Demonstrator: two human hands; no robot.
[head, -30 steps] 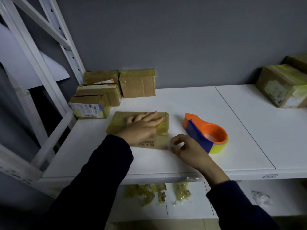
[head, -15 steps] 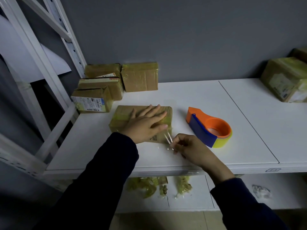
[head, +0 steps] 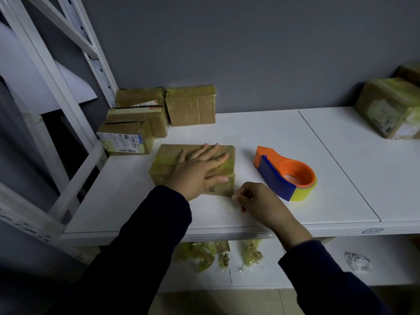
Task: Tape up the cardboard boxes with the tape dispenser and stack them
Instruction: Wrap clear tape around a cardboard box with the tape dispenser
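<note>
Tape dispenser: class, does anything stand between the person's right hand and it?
Nothing visible does. Only bare white shelf separates the right hand from the tape dispenser, which lies just beyond it to the right.

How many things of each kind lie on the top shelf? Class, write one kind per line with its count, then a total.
Cardboard boxes: 7. Four at back left, one under the left hand, two at far right, the last cut off by the frame.
Tape dispenser: 1
Total: 8
</note>
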